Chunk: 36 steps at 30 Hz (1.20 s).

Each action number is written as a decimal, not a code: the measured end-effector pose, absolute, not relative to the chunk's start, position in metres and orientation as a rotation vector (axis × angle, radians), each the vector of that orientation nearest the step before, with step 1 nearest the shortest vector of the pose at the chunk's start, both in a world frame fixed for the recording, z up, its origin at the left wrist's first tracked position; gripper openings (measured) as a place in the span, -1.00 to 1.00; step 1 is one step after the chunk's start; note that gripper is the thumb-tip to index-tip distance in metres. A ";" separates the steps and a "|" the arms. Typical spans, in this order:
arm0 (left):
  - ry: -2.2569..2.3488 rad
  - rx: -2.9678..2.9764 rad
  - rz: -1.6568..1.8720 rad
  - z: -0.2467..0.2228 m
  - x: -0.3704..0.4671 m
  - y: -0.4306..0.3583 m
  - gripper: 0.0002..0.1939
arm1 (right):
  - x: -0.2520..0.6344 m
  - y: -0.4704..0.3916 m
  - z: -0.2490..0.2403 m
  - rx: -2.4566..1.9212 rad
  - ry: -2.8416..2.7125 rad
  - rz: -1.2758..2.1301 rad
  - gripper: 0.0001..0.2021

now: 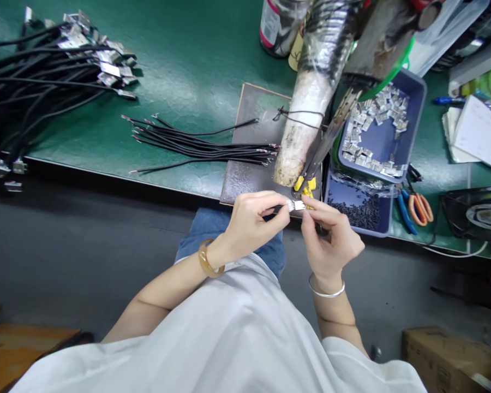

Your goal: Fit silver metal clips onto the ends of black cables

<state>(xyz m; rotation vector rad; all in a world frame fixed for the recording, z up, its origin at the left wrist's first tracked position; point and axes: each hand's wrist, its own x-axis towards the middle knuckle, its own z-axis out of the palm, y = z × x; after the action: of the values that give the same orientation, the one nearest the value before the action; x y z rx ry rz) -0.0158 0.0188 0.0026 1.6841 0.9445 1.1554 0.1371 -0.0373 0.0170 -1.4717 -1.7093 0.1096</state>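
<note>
Close to the bench's front edge, my left hand (pixel 258 221) pinches a small silver-and-white connector (pixel 298 205) at its cable end, thumb against forefinger. A short bit of black cable shows inside that grip. From the other side, my right hand (pixel 329 232) has thumb and forefinger closed at the connector's front end. Just beyond the fingertips are a yellow piece (pixel 309 187) and the lower end of a dark metal bar (pixel 329 134). Black cables with stripped ends (pixel 196 144) lie loosely bunched to the left, partly on a dark board (pixel 245 183).
A taped duct (pixel 298 131) hangs over the board. At right, one blue tray (pixel 418 109) holds metal shells; a lower tray (pixel 387 218) holds small black pieces. Orange-handled scissors (pixel 420 209) and paper (pixel 483 134) lie beyond. Cables with metal connectors (pixel 110 70) are piled at left.
</note>
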 end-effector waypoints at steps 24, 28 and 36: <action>1.004 1.846 1.379 0.000 -0.009 0.022 -0.88 | 0.137 -0.027 0.013 -1.404 -1.445 0.411 -0.89; 0.999 1.877 1.368 0.000 -0.009 0.022 -0.88 | 0.138 -0.027 0.013 -1.420 -1.461 0.400 -0.91; 1.007 1.855 1.385 0.007 -0.008 0.022 -0.86 | 0.136 -0.023 0.023 -1.407 -1.486 0.352 -0.86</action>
<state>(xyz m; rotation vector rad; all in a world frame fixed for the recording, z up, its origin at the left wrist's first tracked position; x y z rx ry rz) -0.0081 0.0219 0.0070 1.8554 1.0071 1.3846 0.1360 -0.0231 0.0226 -1.4071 -1.4858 0.3524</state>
